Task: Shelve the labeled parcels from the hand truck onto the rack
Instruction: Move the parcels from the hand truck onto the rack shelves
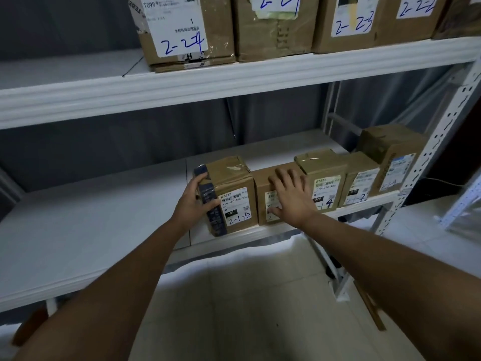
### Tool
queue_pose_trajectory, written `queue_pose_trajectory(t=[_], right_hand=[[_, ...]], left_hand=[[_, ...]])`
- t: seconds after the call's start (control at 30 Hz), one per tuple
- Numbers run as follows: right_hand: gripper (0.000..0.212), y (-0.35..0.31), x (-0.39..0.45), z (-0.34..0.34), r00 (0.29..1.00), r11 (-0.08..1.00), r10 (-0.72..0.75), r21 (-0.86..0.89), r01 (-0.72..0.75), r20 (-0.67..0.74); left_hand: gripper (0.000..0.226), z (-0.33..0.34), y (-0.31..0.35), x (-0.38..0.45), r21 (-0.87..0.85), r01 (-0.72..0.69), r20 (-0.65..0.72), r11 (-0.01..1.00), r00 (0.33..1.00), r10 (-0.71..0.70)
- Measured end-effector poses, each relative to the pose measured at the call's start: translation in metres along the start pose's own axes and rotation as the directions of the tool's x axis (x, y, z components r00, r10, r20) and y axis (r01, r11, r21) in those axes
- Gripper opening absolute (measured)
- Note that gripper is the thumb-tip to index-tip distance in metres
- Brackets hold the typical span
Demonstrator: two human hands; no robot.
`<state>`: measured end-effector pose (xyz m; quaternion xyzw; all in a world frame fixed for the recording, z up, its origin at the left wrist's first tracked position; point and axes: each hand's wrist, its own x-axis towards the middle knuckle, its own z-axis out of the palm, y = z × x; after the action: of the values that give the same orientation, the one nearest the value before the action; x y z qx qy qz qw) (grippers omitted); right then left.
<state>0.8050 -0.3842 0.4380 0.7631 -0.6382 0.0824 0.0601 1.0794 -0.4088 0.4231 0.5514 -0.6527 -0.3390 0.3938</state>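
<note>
A small cardboard parcel with blue tape on its left side and a label marked 2-1-12 stands at the front of the lower shelf of the white rack. My left hand grips its left side, thumb on the front edge. Right beside it sits another small parcel; my right hand lies flat over its top and front with the fingers spread, hiding most of its label. Three more labeled parcels stand in a row to the right. The hand truck is out of view.
The upper shelf carries large cardboard boxes marked 2-24 and similar. The lower shelf's left half is bare white board. A perforated white upright stands at the right. Pale tiled floor lies below, a grey curtain behind.
</note>
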Motion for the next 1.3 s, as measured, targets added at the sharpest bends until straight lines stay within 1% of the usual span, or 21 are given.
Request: queue_pose_trajectory(t=[0.1, 0.23, 0.33, 0.43, 0.53, 0.6, 0.73, 0.87, 0.97, 1.03, 1.13, 1.3], right_hand=[[0.086, 0.000, -0.001, 0.002, 1.000, 1.000, 0.009, 0.016, -0.009, -0.009], [0.086, 0.000, -0.004, -0.001, 1.000, 0.999, 0.016, 0.030, -0.016, -0.021], [0.085, -0.005, -0.010, -0.004, 0.999, 0.999, 0.014, 0.034, -0.013, -0.031], [0.086, -0.012, -0.018, -0.006, 0.999, 0.999, 0.022, 0.035, -0.021, -0.040], [0.084, -0.020, -0.028, -0.008, 0.999, 0.999, 0.032, 0.030, -0.031, -0.036], [0.084, -0.025, -0.037, -0.009, 0.998, 0.999, 0.037, 0.041, -0.035, -0.041], [0.086, -0.031, -0.059, -0.009, 0.997, 0.997, 0.068, 0.025, -0.067, -0.028], [0.085, -0.033, -0.080, -0.006, 0.996, 0.995, 0.093, 0.028, -0.092, -0.012], [0.084, -0.029, -0.094, -0.005, 0.996, 0.996, 0.092, 0.020, -0.092, -0.005], [0.083, -0.023, -0.105, -0.007, 0.995, 0.995, 0.097, 0.028, -0.097, -0.012], [0.083, -0.006, -0.125, -0.009, 0.991, 0.991, 0.131, 0.032, -0.130, -0.028], [0.079, 0.056, -0.185, -0.009, 0.980, 0.979, 0.199, 0.054, -0.198, -0.017]], left_hand=[[0.078, -0.001, 0.003, 0.003, 0.007, 0.019, 0.007, 1.000, 1.000, -0.019], [0.080, -0.003, 0.009, 0.006, 0.165, -0.020, -0.030, 0.986, 0.999, 0.025], [0.080, -0.008, 0.010, 0.004, 0.216, -0.030, -0.037, 0.976, 0.999, 0.039], [0.066, -0.015, 0.016, 0.000, 0.292, -0.046, -0.080, 0.955, 0.994, 0.072], [0.050, -0.023, 0.029, -0.006, 0.334, -0.106, -0.150, 0.937, 0.975, 0.164], [0.045, -0.026, 0.036, -0.009, 0.357, -0.148, -0.157, 0.922, 0.964, 0.215], [0.046, -0.020, 0.044, -0.021, 0.394, -0.210, -0.094, 0.895, 0.959, 0.266], [0.047, -0.009, 0.050, -0.040, 0.390, -0.232, -0.023, 0.891, 0.965, 0.262], [0.045, 0.000, 0.057, -0.054, 0.391, -0.272, -0.004, 0.879, 0.955, 0.297], [0.044, 0.012, 0.063, -0.064, 0.385, -0.256, -0.004, 0.887, 0.960, 0.279], [0.044, 0.040, 0.077, -0.078, 0.355, -0.275, 0.038, 0.894, 0.959, 0.280], [0.044, 0.122, 0.111, -0.100, 0.350, -0.336, 0.198, 0.874, 0.939, 0.282]])
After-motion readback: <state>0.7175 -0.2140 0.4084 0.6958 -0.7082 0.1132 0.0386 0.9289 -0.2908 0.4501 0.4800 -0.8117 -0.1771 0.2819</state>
